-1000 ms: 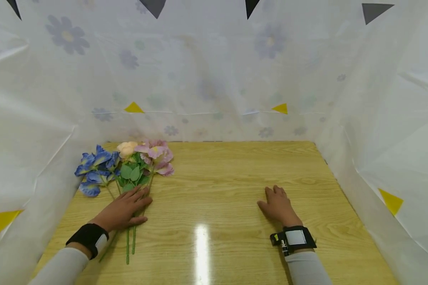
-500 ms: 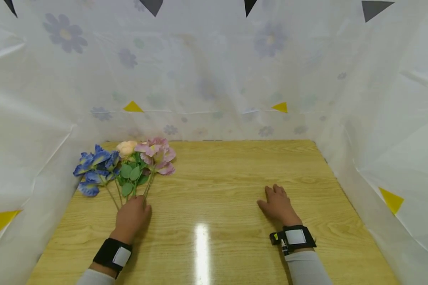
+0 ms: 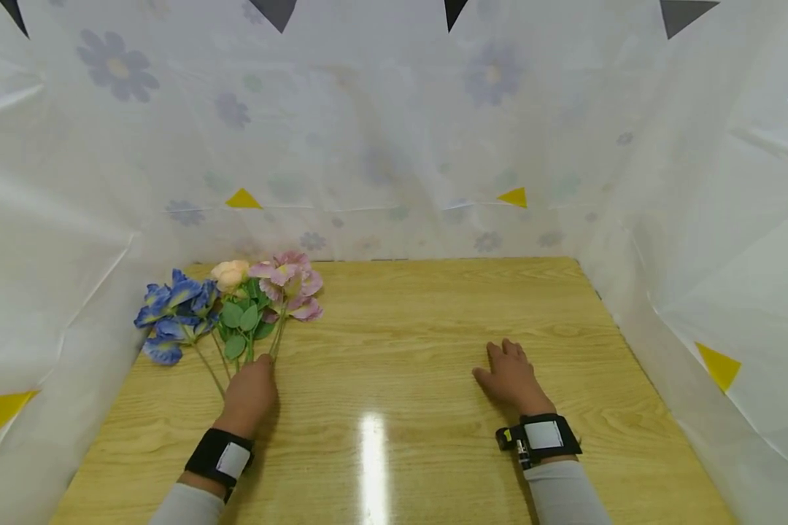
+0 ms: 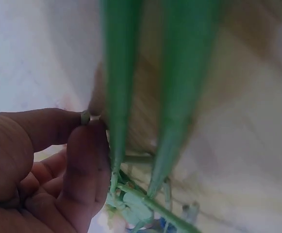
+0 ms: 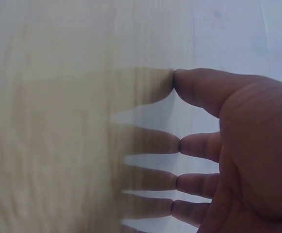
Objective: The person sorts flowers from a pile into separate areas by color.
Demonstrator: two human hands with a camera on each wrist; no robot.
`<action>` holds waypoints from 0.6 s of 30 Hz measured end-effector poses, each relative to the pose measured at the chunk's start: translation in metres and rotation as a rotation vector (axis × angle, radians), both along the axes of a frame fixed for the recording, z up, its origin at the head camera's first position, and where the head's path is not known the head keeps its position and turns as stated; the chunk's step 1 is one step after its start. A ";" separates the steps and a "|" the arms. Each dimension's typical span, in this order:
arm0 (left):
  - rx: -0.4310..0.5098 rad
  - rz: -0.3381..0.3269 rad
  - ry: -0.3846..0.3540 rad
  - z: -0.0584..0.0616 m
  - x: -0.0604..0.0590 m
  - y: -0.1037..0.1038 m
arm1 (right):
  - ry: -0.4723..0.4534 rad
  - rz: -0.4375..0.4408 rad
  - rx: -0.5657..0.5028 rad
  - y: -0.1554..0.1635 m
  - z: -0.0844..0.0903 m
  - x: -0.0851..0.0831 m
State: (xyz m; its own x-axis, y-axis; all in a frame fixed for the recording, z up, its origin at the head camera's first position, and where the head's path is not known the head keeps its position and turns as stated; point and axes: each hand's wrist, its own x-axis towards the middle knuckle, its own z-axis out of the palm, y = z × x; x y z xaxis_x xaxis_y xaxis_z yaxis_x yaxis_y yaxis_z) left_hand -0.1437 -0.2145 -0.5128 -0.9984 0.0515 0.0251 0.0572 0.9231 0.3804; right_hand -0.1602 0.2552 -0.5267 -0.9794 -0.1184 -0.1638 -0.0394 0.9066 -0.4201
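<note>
While the left hand (image 3: 249, 394) curls round the green stems of the blue, peach and pink artificial flowers (image 3: 236, 302) at the wooden bench's (image 3: 420, 328) far-left corner, the right hand (image 3: 514, 379) rests flat, fingers spread. Looks like gathering; lifting probably needs a firm grip.

— Is it bright or dark here?

— Bright, with soft, even light. A white shine sits on the wooden table (image 3: 433, 343), near the middle, so the light comes from above.

— Any shadows?

— Only faint ones, under the left hand (image 3: 251, 390) and the right hand (image 3: 512, 377).

— Is anything fuzzy?

— Yes. In the left wrist view the green stems (image 4: 145, 97) are very blurry. In the right wrist view the table looks washed out and pale. The head view bends a little at its edges.
</note>
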 end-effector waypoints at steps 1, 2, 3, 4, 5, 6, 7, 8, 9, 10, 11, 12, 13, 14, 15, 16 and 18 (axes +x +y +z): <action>0.023 0.005 -0.024 0.000 -0.001 -0.001 | 0.002 0.002 0.000 0.000 0.000 0.000; 0.045 0.011 -0.044 0.002 -0.001 -0.001 | 0.000 0.001 -0.004 0.001 0.000 -0.001; 0.065 0.016 -0.062 0.003 0.000 -0.001 | 0.001 0.002 -0.005 0.001 -0.001 -0.001; 0.084 0.020 -0.077 0.005 0.000 -0.002 | 0.001 0.003 -0.003 0.001 -0.001 -0.002; 0.102 0.026 -0.094 0.006 0.001 -0.002 | 0.000 0.004 0.002 0.001 -0.001 -0.002; 0.116 0.031 -0.108 0.008 0.002 -0.002 | -0.002 0.006 0.004 0.000 -0.001 -0.003; 0.126 0.033 -0.114 0.009 0.002 -0.002 | -0.004 0.007 0.004 0.000 -0.001 -0.003; 0.137 0.035 -0.116 0.010 0.002 -0.003 | -0.008 0.004 0.002 -0.001 -0.001 -0.003; 0.149 0.037 -0.118 0.012 0.003 -0.003 | -0.010 0.003 0.004 -0.001 -0.001 -0.003; 0.154 0.036 -0.114 0.013 0.003 -0.002 | -0.009 0.003 0.006 -0.001 -0.001 -0.003; 0.157 0.031 -0.104 0.013 0.002 -0.003 | -0.008 0.003 0.009 -0.002 -0.001 -0.003; 0.166 0.026 -0.100 0.014 0.002 -0.002 | -0.009 0.002 0.008 -0.002 0.000 -0.003; 0.174 0.021 -0.093 0.015 0.002 -0.002 | -0.012 -0.002 0.007 -0.002 0.000 -0.003; 0.181 0.018 -0.092 0.016 0.001 -0.001 | -0.014 -0.003 0.009 -0.002 0.000 -0.002; 0.195 0.015 -0.097 0.017 0.001 -0.001 | -0.013 -0.004 0.010 -0.002 0.000 -0.002; 0.204 0.014 -0.099 0.017 0.001 0.000 | -0.013 -0.004 0.011 -0.002 0.001 -0.001; 0.230 0.015 -0.117 0.019 0.002 0.002 | -0.016 -0.004 0.009 -0.002 0.002 -0.001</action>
State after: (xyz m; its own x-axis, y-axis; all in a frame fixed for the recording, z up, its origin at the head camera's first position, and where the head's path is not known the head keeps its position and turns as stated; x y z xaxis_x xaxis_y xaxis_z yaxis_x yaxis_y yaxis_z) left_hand -0.1417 -0.2129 -0.4937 -0.9958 0.0431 -0.0814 -0.0126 0.8116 0.5841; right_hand -0.1614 0.2529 -0.5252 -0.9771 -0.1127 -0.1803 -0.0288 0.9103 -0.4129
